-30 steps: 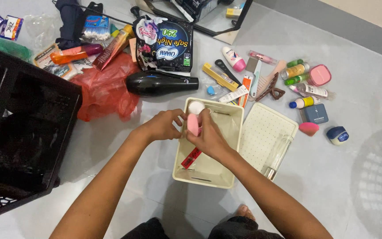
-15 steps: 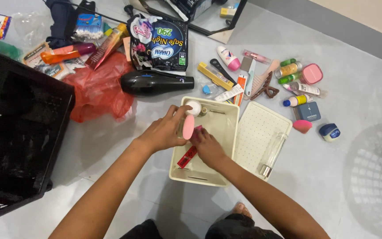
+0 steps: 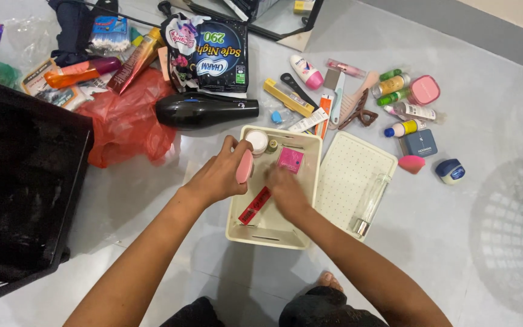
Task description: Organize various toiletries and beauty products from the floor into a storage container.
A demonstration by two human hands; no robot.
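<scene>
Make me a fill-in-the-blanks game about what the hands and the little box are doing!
1. The left hand holds a pink oval ____.
2. The right hand reaches into the ____-coloured bin.
3. Inside the bin, a small square pink packet lies beside a white round ____.
4. The black hair dryer lies on the floor next to a ____ plastic bag.

Missing words: bottle; cream; jar; red

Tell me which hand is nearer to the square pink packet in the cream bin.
Right. The right hand sits inside the cream plastic bin, fingertips just below the square pink packet. The left hand is at the bin's left rim, holding a pink oval case.
</scene>
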